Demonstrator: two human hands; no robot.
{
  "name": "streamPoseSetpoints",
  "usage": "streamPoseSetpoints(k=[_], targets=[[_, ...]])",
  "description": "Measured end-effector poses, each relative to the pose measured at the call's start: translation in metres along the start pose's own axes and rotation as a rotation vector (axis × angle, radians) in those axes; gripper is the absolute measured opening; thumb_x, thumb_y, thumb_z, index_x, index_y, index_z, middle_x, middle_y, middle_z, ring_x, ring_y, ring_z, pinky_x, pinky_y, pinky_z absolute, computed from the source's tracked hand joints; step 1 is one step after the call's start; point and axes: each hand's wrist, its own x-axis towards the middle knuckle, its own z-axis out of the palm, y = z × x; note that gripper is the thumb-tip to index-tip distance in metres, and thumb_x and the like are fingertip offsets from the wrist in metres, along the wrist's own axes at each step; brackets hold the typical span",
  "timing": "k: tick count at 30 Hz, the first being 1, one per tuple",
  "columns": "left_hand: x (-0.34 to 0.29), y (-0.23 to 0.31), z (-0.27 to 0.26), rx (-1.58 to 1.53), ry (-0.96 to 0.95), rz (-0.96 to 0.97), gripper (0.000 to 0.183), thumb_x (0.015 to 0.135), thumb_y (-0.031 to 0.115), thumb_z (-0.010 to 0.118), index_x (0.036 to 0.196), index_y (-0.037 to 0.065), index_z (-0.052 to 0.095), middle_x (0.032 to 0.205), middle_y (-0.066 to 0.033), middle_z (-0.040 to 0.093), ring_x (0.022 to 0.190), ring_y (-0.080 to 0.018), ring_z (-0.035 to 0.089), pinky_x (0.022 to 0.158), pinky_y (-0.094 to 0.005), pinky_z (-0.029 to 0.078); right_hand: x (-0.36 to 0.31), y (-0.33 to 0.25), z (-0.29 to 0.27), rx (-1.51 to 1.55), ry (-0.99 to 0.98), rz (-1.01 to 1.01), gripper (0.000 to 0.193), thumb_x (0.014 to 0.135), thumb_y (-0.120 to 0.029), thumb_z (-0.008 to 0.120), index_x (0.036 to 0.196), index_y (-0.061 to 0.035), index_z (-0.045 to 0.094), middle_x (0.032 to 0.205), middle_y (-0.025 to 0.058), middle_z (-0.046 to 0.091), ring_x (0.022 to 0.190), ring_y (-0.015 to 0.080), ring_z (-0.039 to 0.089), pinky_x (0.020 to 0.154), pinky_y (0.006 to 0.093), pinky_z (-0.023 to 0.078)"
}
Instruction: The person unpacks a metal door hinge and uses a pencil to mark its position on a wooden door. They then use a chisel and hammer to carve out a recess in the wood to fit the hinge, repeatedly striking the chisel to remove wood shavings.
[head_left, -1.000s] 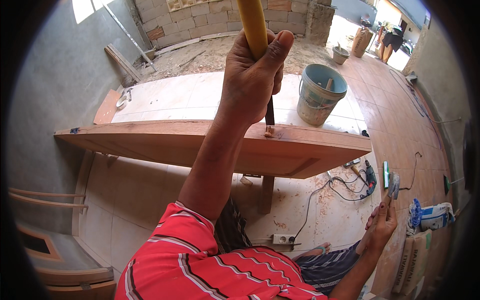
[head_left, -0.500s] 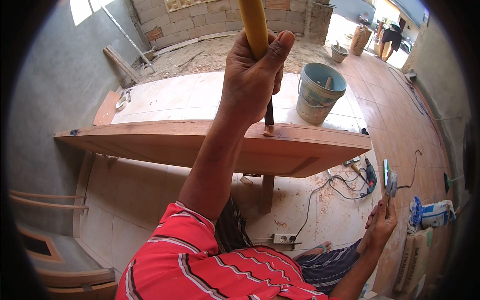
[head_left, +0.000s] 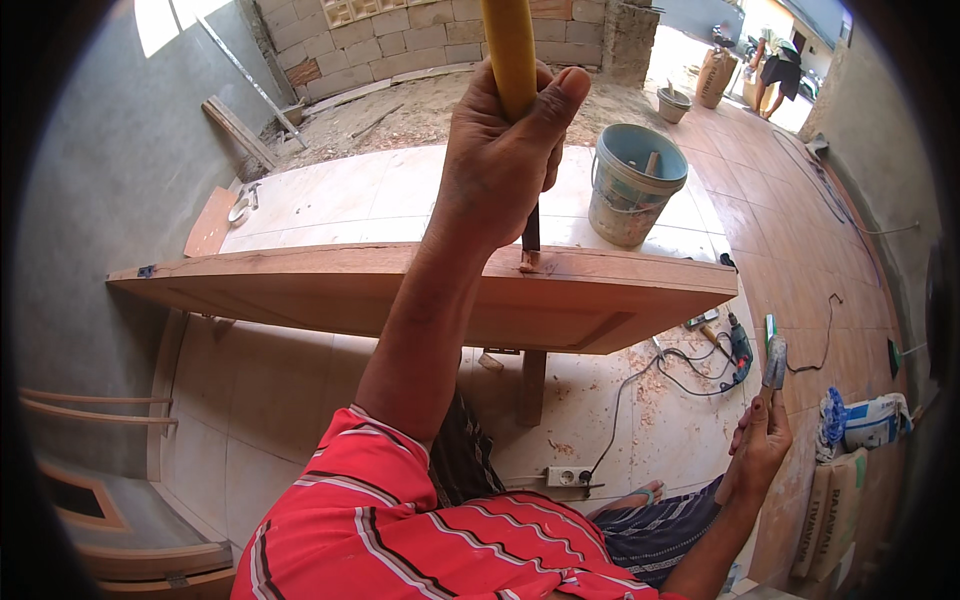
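My left hand [head_left: 497,160] is wrapped round the yellow handle of a chisel [head_left: 510,50]. The dark blade points down and its tip meets a small cut in the top edge of a wooden panel door [head_left: 570,300], where a curl of wood stands up. The door rests on its long edge across in front of me. Low on the right, my right hand [head_left: 763,440] grips a hammer [head_left: 776,362] with its head up, well apart from the chisel. A metal hinge [head_left: 146,271] shows at the door edge's left end.
Beyond the door stands a dirty bucket [head_left: 639,185]. A power drill [head_left: 739,348] with its cord, a socket strip [head_left: 568,476] and wood shavings lie on the tiles. Filled sacks [head_left: 830,510] stand at right. Another person [head_left: 778,75] bends down at the far right.
The hammer has turned slightly in my right hand, its head now showing narrower. The chisel stays in the cut, and the whole view has shifted a little.
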Motion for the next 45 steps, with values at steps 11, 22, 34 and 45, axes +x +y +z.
streamPoseSetpoints(k=[11, 22, 34, 45], targets=[[-0.001, -0.002, 0.007, 0.048, 0.040, 0.020, 0.014, 0.100, 0.021, 0.075, 0.100, 0.016, 0.063, 0.058, 0.0070, 0.047, 0.044, -0.0018, 0.034, 0.040, -0.0234, 0.022, -0.003, -0.005, 0.004, 0.015, 0.004, 0.004, 0.039, 0.106, -0.033, 0.067, 0.128, -0.0006, 0.065, 0.071, -0.0030, 0.051, 0.049, 0.0041, 0.044, 0.042, 0.0216, 0.033], [-0.002, -0.004, 0.004, 0.087, 0.042, 0.066, 0.013, 0.101, 0.021, 0.074, 0.100, 0.014, 0.062, 0.058, 0.0066, 0.048, 0.044, -0.0015, 0.034, 0.040, -0.0229, 0.022, -0.005, -0.009, 0.014, 0.052, -0.021, 0.071, 0.050, 0.104, -0.023, 0.068, 0.146, 0.0024, 0.057, 0.075, -0.0025, 0.052, 0.056, 0.0038, 0.043, 0.046, 0.0208, 0.034], [-0.009, 0.001, 0.005, 0.186, 0.059, 0.020, 0.017, 0.104, 0.021, 0.071, 0.107, 0.007, 0.061, 0.087, 0.0047, 0.057, 0.080, -0.0037, 0.050, 0.074, -0.0231, 0.046, -0.007, -0.144, 0.074, 0.461, -0.393, -0.135, 0.038, 0.106, -0.032, 0.066, 0.123, 0.0013, 0.066, 0.073, 0.0020, 0.058, 0.052, 0.0074, 0.050, 0.046, 0.0218, 0.039], [-0.008, 0.005, 0.004, 0.158, 0.047, 0.005, 0.017, 0.105, 0.019, 0.070, 0.110, 0.007, 0.059, 0.090, 0.0041, 0.059, 0.085, -0.0034, 0.053, 0.078, -0.0238, 0.048, 0.054, -0.328, 0.131, 0.046, -0.393, -0.909, 0.041, 0.102, -0.025, 0.071, 0.138, -0.0049, 0.068, 0.068, -0.0028, 0.059, 0.050, 0.0019, 0.045, 0.044, 0.0219, 0.034]])
